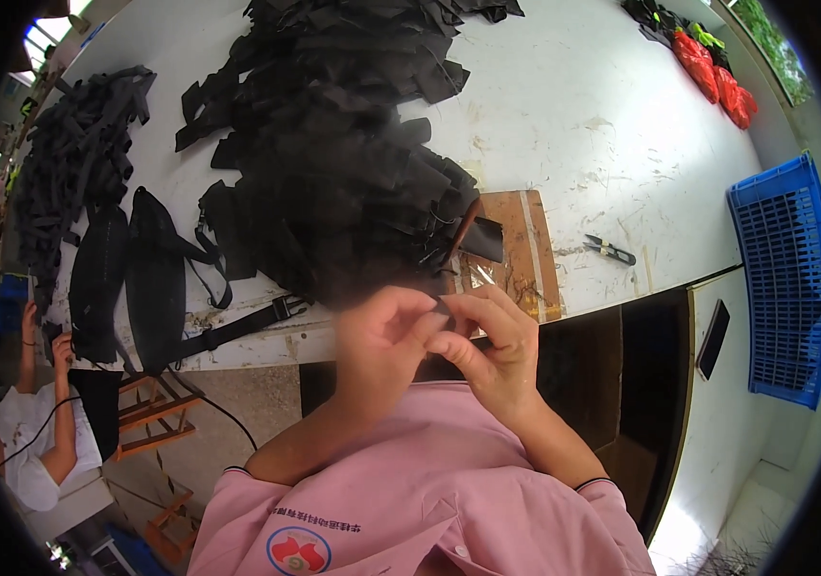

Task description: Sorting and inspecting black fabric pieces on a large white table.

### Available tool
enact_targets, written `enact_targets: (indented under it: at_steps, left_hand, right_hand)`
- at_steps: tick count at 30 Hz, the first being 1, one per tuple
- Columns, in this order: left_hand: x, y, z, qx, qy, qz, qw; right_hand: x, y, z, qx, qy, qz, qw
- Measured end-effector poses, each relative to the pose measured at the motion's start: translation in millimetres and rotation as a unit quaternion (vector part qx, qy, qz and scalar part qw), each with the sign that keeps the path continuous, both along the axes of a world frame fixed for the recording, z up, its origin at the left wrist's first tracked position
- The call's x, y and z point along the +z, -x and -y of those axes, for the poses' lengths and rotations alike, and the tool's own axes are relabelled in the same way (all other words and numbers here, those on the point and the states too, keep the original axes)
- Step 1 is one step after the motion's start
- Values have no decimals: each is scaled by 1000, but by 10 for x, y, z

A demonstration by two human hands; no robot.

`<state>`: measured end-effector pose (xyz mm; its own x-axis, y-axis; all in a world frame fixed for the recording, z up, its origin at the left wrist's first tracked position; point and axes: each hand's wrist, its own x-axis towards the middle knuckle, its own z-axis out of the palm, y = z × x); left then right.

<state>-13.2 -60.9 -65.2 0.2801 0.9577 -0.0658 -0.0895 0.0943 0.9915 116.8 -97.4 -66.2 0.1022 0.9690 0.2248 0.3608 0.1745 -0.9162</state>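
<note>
My left hand (383,338) and my right hand (489,348) meet close to my chest, just below the table's near edge. Together they pinch a small black piece (442,308) between thumbs and fingertips; most of it is hidden by the fingers. Directly beyond the hands lies a big heap of black fabric pieces (333,163) on the white table (583,125). A wooden board (521,259) with a clear plastic scrap sits right of the heap, near my right hand.
Small snips (610,252) lie on the table right of the board. Black padded belts (142,278) and a pile of straps (70,163) lie at left. A blue crate (789,278) and a dark phone (713,338) are at right. Another person (31,432) sits at lower left.
</note>
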Motion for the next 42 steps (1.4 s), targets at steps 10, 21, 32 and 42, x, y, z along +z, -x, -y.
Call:
enact_targets:
  at_steps: [10,21,32,42]
  left_hand:
    - [-32,-9,1,75,118,77,987]
    - [-45,-23,22,114,-117,-34,986]
    - [237,243,-30,-288,179,201,919]
    - [104,-112,15,43,-194,42,979]
  right_hand:
    - [-162,85,-72,-122,-62,130,982]
    - [-141,120,-19,134,213,-609,752]
    - [-210,-46,75,142,104,-443,879]
    - [130,-65,-118,34,-56,-193,979]
